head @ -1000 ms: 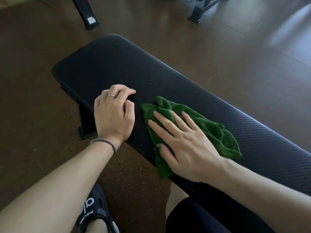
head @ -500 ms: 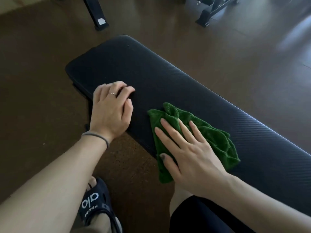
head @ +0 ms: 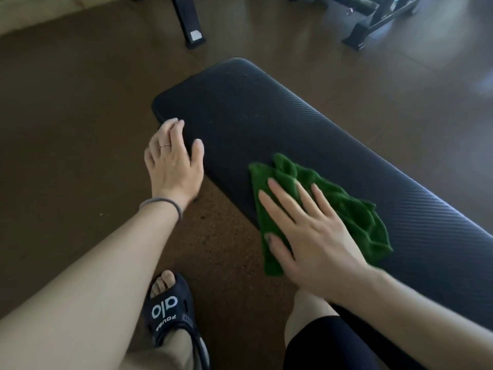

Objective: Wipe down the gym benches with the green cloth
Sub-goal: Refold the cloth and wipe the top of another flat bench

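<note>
On the black bench (head: 306,129), right hand (head: 317,241) flat atop green cloth (head: 354,212).

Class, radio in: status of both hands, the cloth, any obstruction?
Right hand flat, pressing green cloth onto bench. Left hand open at bench edge. Nothing in the way.

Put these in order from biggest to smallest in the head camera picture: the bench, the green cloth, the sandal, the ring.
1. bench
2. green cloth, partly hidden under the right hand
3. sandal, closer to the camera, so cloth versus sandal is unsure
4. ring
</note>
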A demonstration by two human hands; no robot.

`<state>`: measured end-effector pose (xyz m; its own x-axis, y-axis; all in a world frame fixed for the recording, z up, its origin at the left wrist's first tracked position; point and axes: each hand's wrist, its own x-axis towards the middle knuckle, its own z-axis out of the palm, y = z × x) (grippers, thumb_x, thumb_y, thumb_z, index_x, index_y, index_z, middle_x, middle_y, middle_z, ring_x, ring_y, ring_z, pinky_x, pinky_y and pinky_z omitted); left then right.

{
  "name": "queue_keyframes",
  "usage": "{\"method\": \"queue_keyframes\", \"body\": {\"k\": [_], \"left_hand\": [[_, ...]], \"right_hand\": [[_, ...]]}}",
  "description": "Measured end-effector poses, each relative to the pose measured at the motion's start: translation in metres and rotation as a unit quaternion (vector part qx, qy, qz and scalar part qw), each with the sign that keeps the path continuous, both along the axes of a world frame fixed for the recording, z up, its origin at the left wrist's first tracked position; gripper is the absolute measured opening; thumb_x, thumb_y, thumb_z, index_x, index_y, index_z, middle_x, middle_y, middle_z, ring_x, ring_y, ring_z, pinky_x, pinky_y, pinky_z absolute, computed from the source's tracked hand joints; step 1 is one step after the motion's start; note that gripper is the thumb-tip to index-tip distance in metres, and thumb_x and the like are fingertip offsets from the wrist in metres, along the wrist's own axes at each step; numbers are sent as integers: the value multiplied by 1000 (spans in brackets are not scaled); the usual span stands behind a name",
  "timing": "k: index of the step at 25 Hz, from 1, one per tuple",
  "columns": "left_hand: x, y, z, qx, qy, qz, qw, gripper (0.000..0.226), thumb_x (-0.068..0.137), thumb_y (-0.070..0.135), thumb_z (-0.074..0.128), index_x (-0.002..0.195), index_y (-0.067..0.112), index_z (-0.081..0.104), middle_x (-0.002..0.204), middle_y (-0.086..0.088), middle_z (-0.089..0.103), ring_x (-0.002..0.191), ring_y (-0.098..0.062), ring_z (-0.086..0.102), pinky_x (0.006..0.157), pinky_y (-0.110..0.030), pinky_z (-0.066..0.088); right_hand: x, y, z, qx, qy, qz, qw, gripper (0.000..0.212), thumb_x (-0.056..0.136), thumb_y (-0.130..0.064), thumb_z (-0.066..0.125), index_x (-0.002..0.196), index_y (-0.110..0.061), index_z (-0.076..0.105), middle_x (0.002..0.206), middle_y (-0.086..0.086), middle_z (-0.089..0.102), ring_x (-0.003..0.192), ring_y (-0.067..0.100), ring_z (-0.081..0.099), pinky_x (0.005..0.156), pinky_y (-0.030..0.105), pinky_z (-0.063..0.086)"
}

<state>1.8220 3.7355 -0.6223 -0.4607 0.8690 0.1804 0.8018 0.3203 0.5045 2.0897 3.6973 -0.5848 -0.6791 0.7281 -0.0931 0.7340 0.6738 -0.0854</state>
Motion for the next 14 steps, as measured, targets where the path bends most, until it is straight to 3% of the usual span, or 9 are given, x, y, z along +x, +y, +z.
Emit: {"method": "queue_keyframes", "body": {"k": [2, 4, 5, 7, 10, 13, 14], "left_hand": [[-15, 0, -3, 7, -99, -19, 995, 48, 109, 36, 38, 155, 20, 35, 165, 3, 23, 149, -23, 27, 115, -26, 30], [-25, 7, 0, 48, -172, -23, 984, 40, 110, 29, 38, 149, 19, 45, 160, 3, 31, 145, -17, 32, 99, -1, 26], [-29, 10, 1, 66, -190, -16, 979, 37, 111, 25, 37, 145, 19, 50, 157, 2, 36, 142, -16, 36, 94, 4, 25], [-34, 12, 3, 84, -211, -9, 974, 38, 111, 22, 35, 146, 18, 51, 155, 1, 38, 139, -10, 38, 96, 5, 25], [-33, 13, 8, 99, -289, 61, 950, 47, 112, 26, 33, 158, 19, 34, 166, 0, 27, 146, -7, 31, 97, 5, 24], [-23, 16, 14, 97, -382, 123, 911, 51, 112, 34, 31, 162, 24, 26, 170, 4, 23, 155, -13, 24, 112, -17, 24], [-20, 16, 12, 95, -391, 120, 908, 50, 112, 33, 32, 162, 25, 27, 169, 4, 24, 155, -13, 25, 113, -19, 25]], "right_hand": [[6, -15, -3, 22, -26, 24, 999, 66, 105, -48, 30, 165, -25, 16, 173, 0, 13, 158, 35, 14, 127, 58, 15], [-21, 2, -7, 37, -25, 31, 999, 65, 105, -44, 30, 165, -21, 16, 172, 4, 16, 156, 38, 20, 126, 60, 18], [-43, 16, -9, 38, -25, 36, 998, 66, 106, -43, 30, 165, -20, 14, 173, 5, 14, 157, 39, 17, 126, 60, 16], [-96, 48, -9, 32, -7, 42, 999, 67, 106, -42, 30, 166, -18, 9, 173, 6, 8, 158, 39, 11, 126, 59, 11], [-142, 74, -5, 18, 3, 20, 1000, 67, 107, -41, 30, 166, -19, 7, 174, 4, 4, 159, 37, 3, 127, 58, 6], [-99, 43, -8, 28, -1, 44, 999, 67, 106, -39, 33, 166, -21, 8, 174, 1, 3, 160, 32, 2, 127, 56, 10], [-72, 27, -8, 30, -16, 61, 998, 68, 105, -37, 33, 166, -23, 7, 174, 0, 1, 160, 31, 1, 128, 56, 11]]}}
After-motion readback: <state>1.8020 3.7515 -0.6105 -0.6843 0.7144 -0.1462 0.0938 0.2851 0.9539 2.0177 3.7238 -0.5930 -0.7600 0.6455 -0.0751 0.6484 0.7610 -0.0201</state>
